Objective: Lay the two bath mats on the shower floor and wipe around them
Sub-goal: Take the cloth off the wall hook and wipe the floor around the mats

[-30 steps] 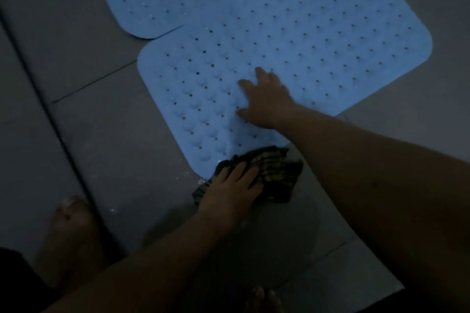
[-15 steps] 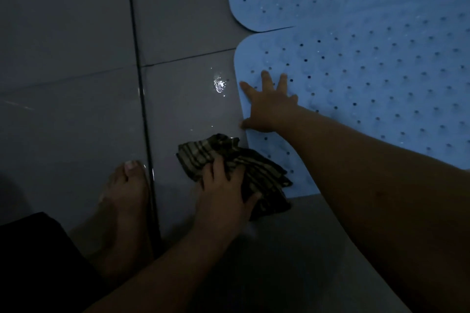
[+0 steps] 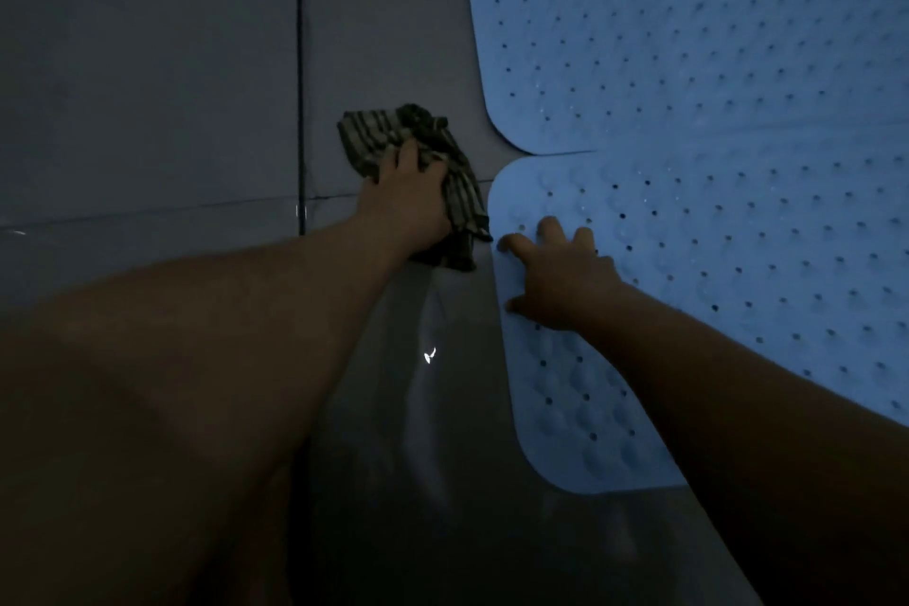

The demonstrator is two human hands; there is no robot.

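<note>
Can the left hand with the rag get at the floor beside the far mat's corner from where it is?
Probably yes. The left hand grips the striped rag on bare tile just left of the far mat, with nothing between. The right hand rests on the near mat, out of the way.

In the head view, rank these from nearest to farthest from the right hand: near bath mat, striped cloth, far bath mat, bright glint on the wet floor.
From the right hand:
1. Near bath mat, directly under it.
2. Striped cloth, just to its left, gripped by the left hand.
3. Bright glint and far bath mat: too close to call.
</note>
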